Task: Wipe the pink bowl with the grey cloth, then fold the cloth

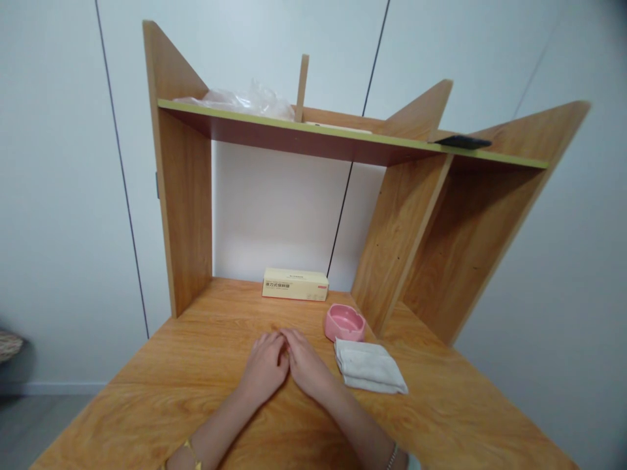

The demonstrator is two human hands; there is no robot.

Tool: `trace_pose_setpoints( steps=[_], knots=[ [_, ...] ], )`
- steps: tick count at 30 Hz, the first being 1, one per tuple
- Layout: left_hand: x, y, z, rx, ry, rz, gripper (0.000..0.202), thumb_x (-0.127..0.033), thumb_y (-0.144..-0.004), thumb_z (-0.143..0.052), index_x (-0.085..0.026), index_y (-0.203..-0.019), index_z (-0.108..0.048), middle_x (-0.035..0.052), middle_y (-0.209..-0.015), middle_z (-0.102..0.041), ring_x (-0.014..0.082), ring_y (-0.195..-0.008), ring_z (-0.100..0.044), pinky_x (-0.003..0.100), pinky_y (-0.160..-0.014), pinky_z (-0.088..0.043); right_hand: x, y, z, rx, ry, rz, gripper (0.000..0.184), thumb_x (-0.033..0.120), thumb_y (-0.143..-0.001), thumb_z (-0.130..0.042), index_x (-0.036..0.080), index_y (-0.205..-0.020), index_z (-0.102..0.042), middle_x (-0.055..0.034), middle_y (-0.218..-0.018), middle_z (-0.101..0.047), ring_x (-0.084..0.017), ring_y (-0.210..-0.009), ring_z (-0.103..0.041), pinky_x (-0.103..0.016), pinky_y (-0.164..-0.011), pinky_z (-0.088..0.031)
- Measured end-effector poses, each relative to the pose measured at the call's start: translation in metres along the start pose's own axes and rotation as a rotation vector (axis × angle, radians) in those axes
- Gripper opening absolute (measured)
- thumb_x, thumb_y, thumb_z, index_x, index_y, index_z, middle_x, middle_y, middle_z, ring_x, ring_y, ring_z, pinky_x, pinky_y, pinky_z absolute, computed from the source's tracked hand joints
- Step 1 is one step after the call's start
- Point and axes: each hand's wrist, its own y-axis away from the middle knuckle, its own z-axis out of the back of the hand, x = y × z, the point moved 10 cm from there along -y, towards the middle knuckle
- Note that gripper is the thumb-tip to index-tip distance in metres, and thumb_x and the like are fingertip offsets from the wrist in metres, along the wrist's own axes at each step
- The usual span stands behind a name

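Observation:
Both my hands rest palm down on the wooden desk (206, 375), their fingertips meeting in the middle. My left hand (267, 365) lies with its fingers loosely extended and holds nothing that I can see. Against it rests my right hand (304, 362), also with fingers loosely laid out and nothing visible in them. To the right of my right hand is a folded pale grey cloth (369, 367). Just behind the cloth stands a pink ashtray (345, 322) with notches in its rim. A cream cling film box (294, 285) lies farther back, near the wall. The undersides of both hands are hidden.
A wooden shelf unit (186, 215) rises from the back of the desk, with upright panels at left and right. On its upper board are a clear plastic bag (249, 101) and a flat dark object (463, 141). A white panelled wall (63, 196) stands behind.

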Motion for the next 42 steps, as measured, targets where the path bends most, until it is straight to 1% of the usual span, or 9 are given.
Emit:
trace_pose_setpoints(
  steps=[3, 6, 10, 15, 19, 22, 26, 31, 42],
  knots=[
    [0.007, -0.002, 0.008, -0.015, -0.045, 0.019, 0.035, -0.008, -0.071, -0.04, -0.015, -0.1, -0.059, 0.0072, -0.104, -0.061, 0.0214, -0.1, -0.049, 0.034, -0.091, -0.035, -0.014, 0.0, -0.016, 0.041, -0.052, -0.012, 0.058, -0.002, -0.07, -0.03, 0.006, -0.127, -0.036, -0.0148, -0.129, -0.043, -0.016, -0.122, -0.035, -0.034, -0.103, -0.028],
    [0.012, -0.002, 0.013, -0.022, -0.067, 0.04, 0.04, -0.009, -0.07, -0.041, -0.015, -0.105, -0.059, 0.0068, -0.111, -0.06, 0.0214, -0.108, -0.046, 0.035, -0.095, -0.032, -0.026, 0.003, -0.024, 0.056, -0.09, -0.013, 0.065, -0.004, -0.066, -0.029, 0.008, -0.131, -0.032, -0.0124, -0.135, -0.037, -0.015, -0.125, -0.03, -0.036, -0.106, -0.025],
    [0.012, -0.001, 0.009, -0.006, -0.045, 0.043, 0.044, -0.009, -0.069, -0.041, -0.015, -0.109, -0.058, 0.007, -0.113, -0.059, 0.0206, -0.11, -0.046, 0.035, -0.097, -0.032, -0.031, 0.006, -0.024, 0.034, -0.131, -0.015, 0.061, -0.001, -0.071, -0.03, 0.012, -0.131, -0.033, -0.011, -0.134, -0.039, -0.014, -0.125, -0.032, -0.037, -0.106, -0.024],
    [0.011, 0.0, 0.0, 0.022, -0.001, 0.042, 0.044, -0.01, -0.069, -0.042, -0.014, -0.109, -0.059, 0.0077, -0.114, -0.059, 0.0203, -0.111, -0.047, 0.034, -0.098, -0.032, -0.037, 0.008, -0.026, 0.057, -0.139, -0.047, 0.053, 0.005, -0.077, -0.032, 0.01, -0.13, -0.035, -0.0128, -0.133, -0.04, -0.016, -0.123, -0.035, -0.037, -0.105, -0.027],
    [0.012, 0.0, -0.006, 0.042, 0.007, 0.05, 0.044, -0.009, -0.069, -0.042, -0.012, -0.109, -0.058, 0.0094, -0.115, -0.058, 0.0207, -0.111, -0.047, 0.034, -0.098, -0.032, -0.037, 0.01, -0.028, 0.065, -0.135, -0.057, 0.054, 0.005, -0.076, -0.033, 0.014, -0.13, -0.036, -0.0103, -0.133, -0.042, -0.016, -0.122, -0.036, -0.037, -0.105, -0.027],
    [0.013, 0.0, -0.009, 0.053, 0.021, 0.064, 0.043, -0.01, -0.069, -0.042, -0.013, -0.108, -0.059, 0.0091, -0.113, -0.059, 0.0205, -0.11, -0.048, 0.034, -0.098, -0.033, -0.035, 0.012, -0.028, 0.065, -0.11, -0.058, 0.054, 0.005, -0.076, -0.034, 0.014, -0.129, -0.037, -0.0104, -0.132, -0.042, -0.017, -0.122, -0.036, -0.037, -0.105, -0.026],
    [0.013, 0.001, -0.01, 0.066, 0.021, 0.071, 0.041, -0.009, -0.069, -0.043, -0.012, -0.106, -0.06, 0.0095, -0.112, -0.06, 0.0204, -0.108, -0.05, 0.033, -0.097, -0.034, -0.032, 0.012, -0.027, 0.075, -0.089, -0.06, 0.052, 0.008, -0.078, -0.034, 0.014, -0.129, -0.037, -0.0101, -0.132, -0.042, -0.017, -0.123, -0.035, -0.037, -0.105, -0.026],
    [0.013, 0.001, -0.008, 0.067, 0.014, 0.083, 0.042, -0.007, -0.069, -0.041, -0.013, -0.106, -0.059, 0.0097, -0.11, -0.061, 0.0199, -0.105, -0.052, 0.032, -0.095, -0.036, -0.031, 0.013, -0.028, 0.099, -0.055, -0.073, 0.051, 0.011, -0.078, -0.035, 0.01, -0.129, -0.036, -0.0121, -0.133, -0.04, -0.017, -0.124, -0.033, -0.034, -0.105, -0.026],
    [0.014, 0.002, -0.008, 0.065, 0.022, 0.104, 0.041, -0.007, -0.07, -0.04, -0.015, -0.106, -0.059, 0.0081, -0.109, -0.061, 0.0191, -0.103, -0.054, 0.03, -0.093, -0.037, -0.029, 0.013, -0.025, 0.09, -0.069, -0.059, 0.054, 0.01, -0.076, -0.037, 0.015, -0.13, -0.036, -0.0094, -0.133, -0.041, -0.017, -0.123, -0.034, -0.036, -0.105, -0.026]
  ],
)
